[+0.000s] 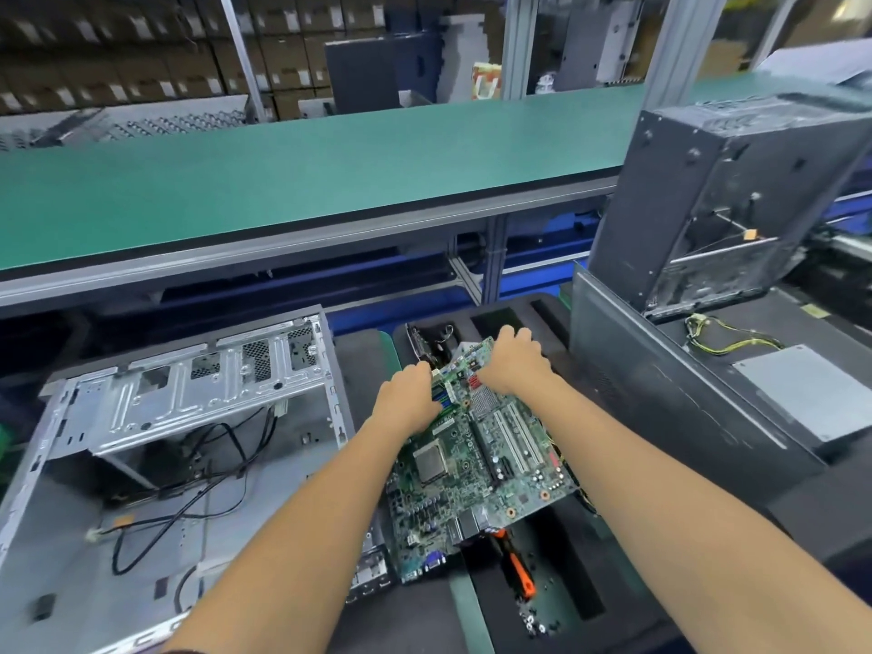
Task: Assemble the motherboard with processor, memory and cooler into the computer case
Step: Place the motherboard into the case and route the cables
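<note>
Behind a long green conveyor belt (pixel 302 167), the dark work mat (pixel 557 578) carries an open computer case (pixel 155 446) lying on its side to the left, its bay up and loose cables inside, probably so the board can drop straight in. Both hands hold the motherboard (pixel 476 469) by its far end: the left hand (pixel 408 394) grips the left edge and the right hand (pixel 512 361) curls over the top corner, likely to spare the chips and slots. It sits tilted over the mat, just right of the case, with an orange-handled screwdriver (pixel 519 571) below it.
</note>
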Demonstrator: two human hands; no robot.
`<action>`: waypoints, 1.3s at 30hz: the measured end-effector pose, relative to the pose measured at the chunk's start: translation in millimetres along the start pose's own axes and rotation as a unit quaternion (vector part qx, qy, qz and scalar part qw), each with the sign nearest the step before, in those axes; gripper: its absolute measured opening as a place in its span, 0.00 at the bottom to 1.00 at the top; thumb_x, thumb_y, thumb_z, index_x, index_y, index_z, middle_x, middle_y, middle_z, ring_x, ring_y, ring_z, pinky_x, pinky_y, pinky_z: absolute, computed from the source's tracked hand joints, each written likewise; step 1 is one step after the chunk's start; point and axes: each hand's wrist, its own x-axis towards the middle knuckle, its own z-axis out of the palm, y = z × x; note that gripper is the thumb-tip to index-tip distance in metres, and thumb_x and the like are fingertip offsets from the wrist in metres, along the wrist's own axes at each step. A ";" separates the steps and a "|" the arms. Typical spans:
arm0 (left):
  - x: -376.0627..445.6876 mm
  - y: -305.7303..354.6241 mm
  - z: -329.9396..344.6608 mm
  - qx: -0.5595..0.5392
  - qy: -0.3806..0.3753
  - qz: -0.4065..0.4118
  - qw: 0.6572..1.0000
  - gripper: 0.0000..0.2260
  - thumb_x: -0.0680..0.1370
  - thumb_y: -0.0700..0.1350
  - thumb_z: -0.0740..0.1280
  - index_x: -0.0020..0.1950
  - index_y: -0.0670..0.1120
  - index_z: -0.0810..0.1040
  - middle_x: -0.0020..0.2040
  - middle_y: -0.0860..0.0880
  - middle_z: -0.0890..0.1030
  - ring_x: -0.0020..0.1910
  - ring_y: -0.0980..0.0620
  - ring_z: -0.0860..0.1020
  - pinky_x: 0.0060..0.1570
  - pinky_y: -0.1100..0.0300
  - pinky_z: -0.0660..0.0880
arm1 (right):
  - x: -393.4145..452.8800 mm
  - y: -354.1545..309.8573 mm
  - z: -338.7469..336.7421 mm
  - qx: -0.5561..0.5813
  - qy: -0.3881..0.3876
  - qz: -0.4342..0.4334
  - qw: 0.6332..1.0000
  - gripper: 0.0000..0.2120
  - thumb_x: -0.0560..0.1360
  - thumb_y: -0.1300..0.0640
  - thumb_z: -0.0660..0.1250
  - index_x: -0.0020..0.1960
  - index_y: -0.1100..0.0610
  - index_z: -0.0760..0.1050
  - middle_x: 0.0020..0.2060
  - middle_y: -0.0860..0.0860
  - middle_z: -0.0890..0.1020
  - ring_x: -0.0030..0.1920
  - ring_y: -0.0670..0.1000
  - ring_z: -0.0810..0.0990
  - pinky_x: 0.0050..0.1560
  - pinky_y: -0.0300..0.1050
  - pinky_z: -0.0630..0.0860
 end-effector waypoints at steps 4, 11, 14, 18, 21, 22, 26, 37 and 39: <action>5.2 -3.4 6.3 0.010 -0.027 -0.007 1.000 0.14 0.77 0.49 0.67 0.57 0.43 0.70 0.55 0.45 0.77 0.51 0.43 0.75 0.47 0.53 0.70 | 2.5 8.1 -2.4 0.093 -0.059 0.040 0.993 0.33 0.75 0.52 0.70 0.72 0.65 0.60 0.60 0.59 0.74 0.54 0.56 0.77 0.49 0.48 0.76; 8.9 -3.3 4.8 0.017 -0.013 -0.008 1.000 0.07 0.80 0.44 0.63 0.52 0.41 0.73 0.51 0.42 0.78 0.43 0.44 0.74 0.41 0.54 0.71 | -0.8 14.7 -6.7 0.178 -0.111 0.028 0.977 0.31 0.75 0.51 0.71 0.70 0.67 0.66 0.44 0.54 0.77 0.43 0.52 0.75 0.44 0.45 0.72; 9.4 -1.7 6.4 0.037 -0.002 -0.007 0.999 0.05 0.81 0.43 0.61 0.50 0.41 0.72 0.50 0.42 0.78 0.42 0.45 0.74 0.40 0.53 0.70 | -4.0 12.5 -7.8 0.183 -0.128 0.033 0.974 0.21 0.77 0.52 0.69 0.64 0.61 0.69 0.46 0.56 0.78 0.40 0.51 0.73 0.39 0.44 0.70; 8.1 0.0 8.3 0.045 0.007 0.004 0.999 0.04 0.81 0.40 0.58 0.47 0.43 0.67 0.51 0.42 0.77 0.46 0.43 0.76 0.41 0.52 0.71 | -2.0 12.5 -8.2 0.176 -0.118 0.044 0.976 0.06 0.81 0.59 0.59 0.53 0.60 0.71 0.30 0.51 0.63 0.28 0.48 0.58 0.29 0.42 0.56; 6.2 2.3 8.8 0.053 0.028 0.007 0.998 0.05 0.78 0.35 0.58 0.45 0.43 0.66 0.51 0.43 0.77 0.49 0.42 0.77 0.40 0.52 0.71 | -2.4 13.8 -6.0 0.180 -0.107 0.042 0.977 0.11 0.81 0.62 0.56 0.40 0.61 0.67 0.30 0.52 0.62 0.29 0.49 0.57 0.29 0.43 0.55; 4.9 3.2 8.2 0.059 0.038 0.007 0.998 0.06 0.77 0.34 0.59 0.44 0.44 0.66 0.50 0.43 0.77 0.48 0.43 0.78 0.39 0.52 0.70 | -3.4 14.0 -6.1 0.183 -0.102 0.042 0.977 0.12 0.81 0.62 0.56 0.38 0.60 0.66 0.30 0.52 0.62 0.28 0.49 0.57 0.29 0.43 0.55; -0.1 6.7 4.5 0.071 0.098 0.012 0.993 0.08 0.77 0.35 0.62 0.43 0.44 0.65 0.45 0.45 0.77 0.39 0.45 0.74 0.36 0.54 0.67 | -8.3 15.6 -10.1 0.204 -0.087 0.030 0.975 0.07 0.82 0.60 0.55 0.49 0.62 0.70 0.30 0.51 0.64 0.28 0.48 0.60 0.28 0.42 0.56; -7.4 47.1 -36.2 -0.011 0.225 0.016 0.974 0.10 0.74 0.30 0.61 0.40 0.43 0.64 0.42 0.45 0.75 0.40 0.44 0.75 0.34 0.53 0.67 | -15.9 16.9 -75.4 0.235 -0.002 -0.061 0.970 0.13 0.82 0.51 0.59 0.49 0.61 0.69 0.38 0.55 0.70 0.34 0.49 0.69 0.37 0.44 0.66; -8.5 57.1 -55.3 -0.006 0.244 0.031 0.969 0.10 0.73 0.31 0.62 0.41 0.44 0.65 0.40 0.46 0.72 0.39 0.44 0.73 0.34 0.54 0.66 | -20.6 13.8 -95.0 0.236 0.021 -0.064 0.969 0.13 0.82 0.51 0.59 0.50 0.62 0.70 0.39 0.56 0.73 0.39 0.53 0.72 0.38 0.45 0.67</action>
